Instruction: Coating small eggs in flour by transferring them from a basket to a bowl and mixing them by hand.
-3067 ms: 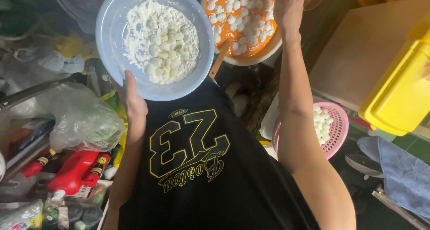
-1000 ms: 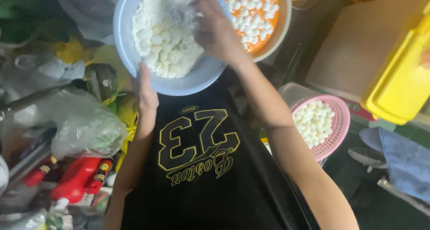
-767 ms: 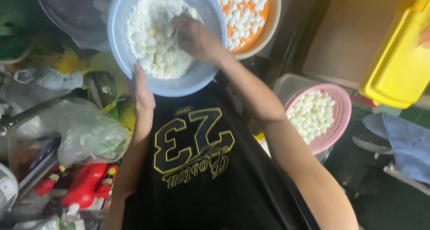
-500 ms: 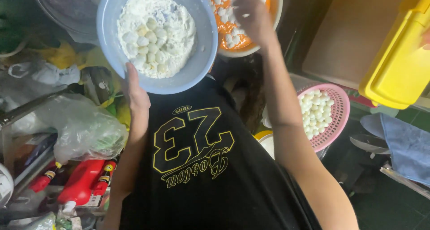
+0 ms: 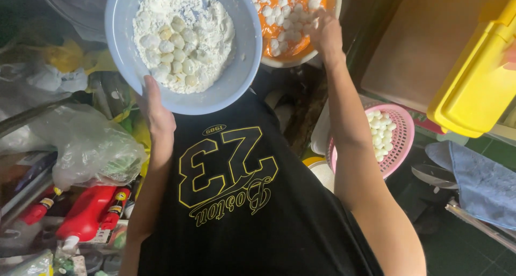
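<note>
My left hand (image 5: pixel 157 110) grips the near rim of a light blue bowl (image 5: pixel 244 50), tilted toward me. Inside it lie white flour and several small peeled eggs coated in flour (image 5: pixel 173 55). My right hand (image 5: pixel 324 33) reaches into a second bowl (image 5: pixel 301 58) just right of the blue one, which holds orange batter with several white eggs (image 5: pixel 279 18) in it. The fingers of that hand are partly hidden at the bowl, and I cannot tell whether they hold an egg.
A pink basket (image 5: pixel 402 131) with more peeled eggs sits low right of my right arm. A yellow plastic container (image 5: pixel 475 77) and a brown board (image 5: pixel 424 44) lie at the right, a blue cloth (image 5: pixel 484 182) below. Clear plastic bags (image 5: pixel 91 147) and red bottles (image 5: pixel 83 217) crowd the left.
My right hand was in the blue bowl's flour a second ago, then moved right to the orange batter bowl. My left hand has kept its grip on the blue bowl's rim.
</note>
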